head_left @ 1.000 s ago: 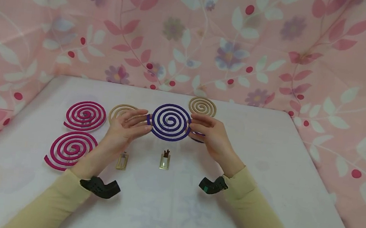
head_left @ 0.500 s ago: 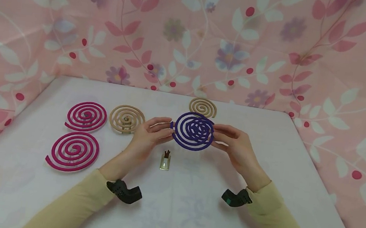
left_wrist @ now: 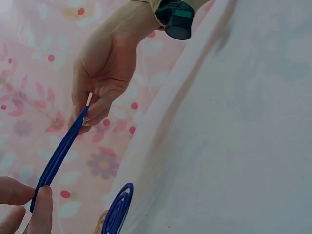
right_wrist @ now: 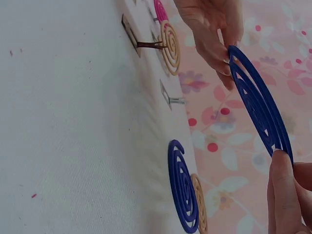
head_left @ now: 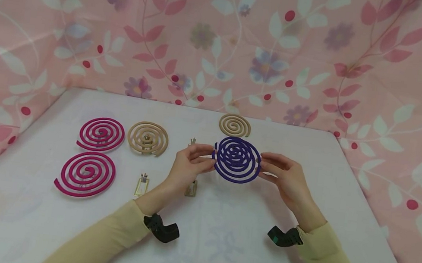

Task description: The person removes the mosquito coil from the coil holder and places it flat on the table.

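Note:
A blue mosquito coil [head_left: 234, 181] is held up level over the table, pinched at its left rim by my left hand [head_left: 191, 164] and at its right rim by my right hand [head_left: 285, 177]. Thumbs and fingers grip its edge from both sides. In the left wrist view the held coil [left_wrist: 59, 148] appears almost edge-on between the hands. A second blue coil [right_wrist: 181, 190] lies on the table beyond; in the head view the held one overlaps it. Partly behind my left hand stand two small metal coil stands, one nearer [head_left: 191, 189] and one farther [head_left: 193, 140].
Two magenta coils [head_left: 102, 134] [head_left: 86, 174] are at the left of the white table [head_left: 221, 245]. Beside them a tan coil [head_left: 147, 138] sits on a stand. Another tan coil [head_left: 234, 125] lies at the back. One more metal stand [head_left: 142, 185] is near my left forearm.
Both hands have carried the blue coil rightward and slightly nearer, from above the middle stands to over the other blue coil. The tan coil and stands at left have come into view.

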The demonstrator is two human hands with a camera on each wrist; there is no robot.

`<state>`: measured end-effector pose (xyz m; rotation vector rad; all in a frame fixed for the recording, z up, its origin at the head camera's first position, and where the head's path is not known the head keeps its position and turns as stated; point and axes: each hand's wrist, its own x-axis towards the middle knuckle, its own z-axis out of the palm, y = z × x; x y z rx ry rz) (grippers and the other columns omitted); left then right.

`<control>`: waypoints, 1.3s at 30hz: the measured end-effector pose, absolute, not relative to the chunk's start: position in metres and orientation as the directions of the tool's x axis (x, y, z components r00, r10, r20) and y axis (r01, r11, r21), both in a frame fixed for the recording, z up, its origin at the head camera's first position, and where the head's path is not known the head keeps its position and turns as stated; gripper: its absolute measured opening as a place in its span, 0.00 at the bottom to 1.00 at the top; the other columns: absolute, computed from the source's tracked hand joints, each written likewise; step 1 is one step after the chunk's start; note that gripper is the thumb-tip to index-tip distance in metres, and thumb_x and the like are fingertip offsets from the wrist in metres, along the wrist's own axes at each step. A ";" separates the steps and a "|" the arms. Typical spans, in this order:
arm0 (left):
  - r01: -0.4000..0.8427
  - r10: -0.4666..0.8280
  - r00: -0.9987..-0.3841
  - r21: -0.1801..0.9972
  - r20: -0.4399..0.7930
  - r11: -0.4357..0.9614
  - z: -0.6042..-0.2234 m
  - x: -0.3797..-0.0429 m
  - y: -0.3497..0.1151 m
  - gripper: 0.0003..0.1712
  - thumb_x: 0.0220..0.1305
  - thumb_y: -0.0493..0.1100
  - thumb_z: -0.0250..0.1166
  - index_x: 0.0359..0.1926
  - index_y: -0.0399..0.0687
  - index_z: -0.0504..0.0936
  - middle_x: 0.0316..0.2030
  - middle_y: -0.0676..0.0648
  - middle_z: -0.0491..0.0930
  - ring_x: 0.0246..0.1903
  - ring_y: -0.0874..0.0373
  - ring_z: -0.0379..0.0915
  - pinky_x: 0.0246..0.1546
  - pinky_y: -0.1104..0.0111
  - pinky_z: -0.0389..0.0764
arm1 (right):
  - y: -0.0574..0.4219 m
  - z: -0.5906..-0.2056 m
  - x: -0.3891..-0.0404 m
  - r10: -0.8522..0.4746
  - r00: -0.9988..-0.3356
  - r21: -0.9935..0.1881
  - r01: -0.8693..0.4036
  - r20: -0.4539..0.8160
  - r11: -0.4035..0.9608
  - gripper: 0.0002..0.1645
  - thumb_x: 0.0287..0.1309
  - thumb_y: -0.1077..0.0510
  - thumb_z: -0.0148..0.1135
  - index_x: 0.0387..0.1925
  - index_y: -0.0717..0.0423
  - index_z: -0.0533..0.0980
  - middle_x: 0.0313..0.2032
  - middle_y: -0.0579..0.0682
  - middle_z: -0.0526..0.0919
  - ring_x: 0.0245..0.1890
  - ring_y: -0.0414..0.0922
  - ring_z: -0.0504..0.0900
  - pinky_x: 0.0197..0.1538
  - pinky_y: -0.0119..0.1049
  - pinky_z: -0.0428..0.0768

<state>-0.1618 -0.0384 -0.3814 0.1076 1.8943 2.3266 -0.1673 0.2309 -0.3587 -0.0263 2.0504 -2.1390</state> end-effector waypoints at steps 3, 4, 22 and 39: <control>-0.011 0.132 -0.991 0.991 0.006 -0.131 -0.386 -0.158 -0.035 0.24 0.63 0.27 0.65 0.61 0.33 0.74 0.58 0.36 0.77 0.51 0.49 0.81 0.45 0.66 0.86 | 0.233 -0.361 -0.168 -0.143 -0.984 -0.993 0.113 -0.110 -0.016 0.29 0.65 0.62 0.64 0.62 0.75 0.68 0.41 0.46 0.87 0.41 0.42 0.87 0.49 0.38 0.86; 0.007 0.127 -0.992 0.994 0.021 -0.111 -0.387 -0.158 -0.034 0.24 0.63 0.28 0.65 0.60 0.33 0.75 0.58 0.36 0.77 0.53 0.47 0.80 0.45 0.66 0.86 | 0.233 -0.362 -0.168 -0.143 -0.984 -0.994 0.111 -0.109 -0.006 0.29 0.65 0.62 0.64 0.62 0.75 0.68 0.41 0.46 0.87 0.42 0.42 0.87 0.49 0.38 0.86; 0.033 0.149 -0.988 0.999 0.036 -0.023 -0.393 -0.145 -0.028 0.23 0.64 0.30 0.63 0.60 0.33 0.73 0.59 0.35 0.76 0.58 0.41 0.77 0.55 0.63 0.82 | 0.241 -0.382 -0.176 -0.132 -0.982 -0.989 0.123 -0.133 0.077 0.31 0.62 0.67 0.65 0.63 0.75 0.66 0.47 0.53 0.84 0.42 0.43 0.87 0.48 0.38 0.86; -0.008 0.226 -0.974 0.998 -0.022 0.065 -0.398 -0.133 -0.017 0.24 0.65 0.32 0.60 0.62 0.33 0.71 0.65 0.36 0.72 0.66 0.40 0.68 0.66 0.51 0.72 | 0.249 -0.395 -0.182 -0.125 -0.973 -0.965 0.168 -0.196 0.203 0.28 0.63 0.66 0.64 0.62 0.74 0.69 0.43 0.53 0.88 0.37 0.41 0.88 0.46 0.40 0.87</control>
